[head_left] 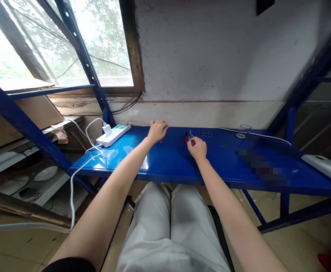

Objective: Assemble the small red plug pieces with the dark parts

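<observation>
My left hand is over the back part of the blue tabletop, its fingers loosely bent and apart, with nothing visible in them. Just under it, small red pieces partly show. My right hand is closed, thumb and fingertips pinched together; whatever is between them is too small to name. Close to those fingertips are a small red and black piece and some small clear, shiny pieces. Behind the right hand, several tiny shiny pieces lie in a row.
A white power strip with a plugged-in charger and cable sits at the left. Toward the back right stands a clear glass cup beside a white cable. A blurred-out dark object and a white device lie on the right.
</observation>
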